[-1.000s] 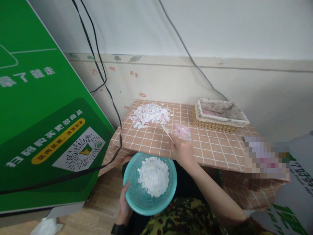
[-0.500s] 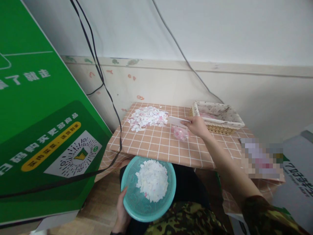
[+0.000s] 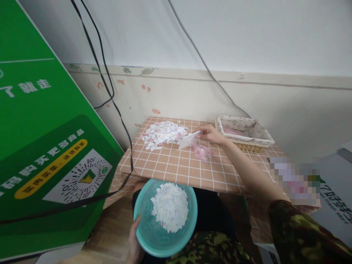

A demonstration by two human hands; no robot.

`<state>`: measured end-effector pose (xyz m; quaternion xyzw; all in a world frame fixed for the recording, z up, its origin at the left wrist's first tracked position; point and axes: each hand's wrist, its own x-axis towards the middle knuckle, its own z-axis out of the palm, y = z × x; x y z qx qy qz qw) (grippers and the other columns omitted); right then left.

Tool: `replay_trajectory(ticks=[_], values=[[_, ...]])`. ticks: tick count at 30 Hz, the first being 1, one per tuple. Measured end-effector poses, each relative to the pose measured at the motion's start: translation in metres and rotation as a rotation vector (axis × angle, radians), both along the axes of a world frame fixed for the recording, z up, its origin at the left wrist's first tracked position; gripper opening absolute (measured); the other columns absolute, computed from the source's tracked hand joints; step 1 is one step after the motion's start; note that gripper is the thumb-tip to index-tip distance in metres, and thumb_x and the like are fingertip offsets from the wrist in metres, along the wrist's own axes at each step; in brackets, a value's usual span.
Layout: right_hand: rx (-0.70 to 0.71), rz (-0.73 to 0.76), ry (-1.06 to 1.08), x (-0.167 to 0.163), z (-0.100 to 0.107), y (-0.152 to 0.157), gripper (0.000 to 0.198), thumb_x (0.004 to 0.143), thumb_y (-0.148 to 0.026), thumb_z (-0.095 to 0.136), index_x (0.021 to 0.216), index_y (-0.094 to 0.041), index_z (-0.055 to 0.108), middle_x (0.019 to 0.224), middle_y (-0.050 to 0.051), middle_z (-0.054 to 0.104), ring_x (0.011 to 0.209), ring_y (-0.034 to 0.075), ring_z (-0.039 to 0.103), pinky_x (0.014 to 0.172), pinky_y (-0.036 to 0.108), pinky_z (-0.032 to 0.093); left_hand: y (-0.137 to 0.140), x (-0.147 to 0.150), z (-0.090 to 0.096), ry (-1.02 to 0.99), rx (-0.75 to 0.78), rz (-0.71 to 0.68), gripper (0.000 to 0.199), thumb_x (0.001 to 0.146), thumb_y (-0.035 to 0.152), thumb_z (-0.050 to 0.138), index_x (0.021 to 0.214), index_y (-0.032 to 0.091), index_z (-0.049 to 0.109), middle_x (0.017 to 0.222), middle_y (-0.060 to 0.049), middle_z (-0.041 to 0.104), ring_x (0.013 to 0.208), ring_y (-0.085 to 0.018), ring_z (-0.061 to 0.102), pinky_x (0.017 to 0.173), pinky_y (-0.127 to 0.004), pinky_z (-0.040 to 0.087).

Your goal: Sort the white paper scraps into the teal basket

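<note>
The white card (image 3: 189, 140) is pinched between the thumb and fingers of the right hand (image 3: 209, 134), tilted beside the paper-scrap heap (image 3: 165, 132) on the tabletop (image 3: 170, 167). The left hand (image 3: 135, 238) grips the rim of the teal colander (image 3: 147, 234), which contains white scraps (image 3: 170, 209). A cloth-lined basket (image 3: 249, 147) stands at the right rear.

Green panel (image 3: 52, 110), grey cable (image 3: 211, 75), wall (image 3: 269, 40)
</note>
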<state>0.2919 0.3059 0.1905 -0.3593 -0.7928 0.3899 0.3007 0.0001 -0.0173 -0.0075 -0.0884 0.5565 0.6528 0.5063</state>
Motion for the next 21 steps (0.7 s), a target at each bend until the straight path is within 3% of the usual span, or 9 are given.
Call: replay_trajectory(ticks=[6, 12, 21], values=[[-0.029, -0.011, 0.141, -0.019, -0.015, 0.015, 0.020, 0.059, -0.022, 0.062, 0.074, -0.011, 0.070, 0.071, 0.004, 0.067, 0.067, 0.015, 0.059, 0.064, 0.025, 0.045, 0.000, 0.000, 0.003, -0.009, 0.003, -0.016, 0.013, 0.057, 0.028, 0.069, 0.067, 0.020, 0.072, 0.070, -0.006, 0.074, 0.086, -0.033, 0.067, 0.089, -0.047, 0.046], [0.020, -0.151, 0.181, -0.027, -0.024, 0.012, 0.012, 0.057, -0.021, 0.058, 0.059, -0.013, 0.067, 0.064, 0.004, 0.066, 0.062, 0.016, 0.059, 0.061, 0.025, 0.046, 0.001, -0.001, 0.000, 0.010, 0.012, -0.001, 0.015, 0.057, 0.029, 0.069, 0.069, 0.021, 0.073, 0.069, -0.005, 0.074, 0.089, -0.033, 0.066, 0.089, -0.047, 0.046], [0.065, -0.208, 0.139, -0.005, -0.021, -0.007, 0.011, 0.057, -0.022, 0.057, 0.055, -0.014, 0.063, 0.061, 0.005, 0.065, 0.060, 0.016, 0.059, 0.058, 0.026, 0.046, -0.002, -0.001, -0.002, -0.075, 0.041, -0.029, 0.015, 0.059, 0.032, 0.070, 0.068, 0.019, 0.073, 0.067, -0.005, 0.074, 0.081, -0.031, 0.068, 0.085, -0.046, 0.048]])
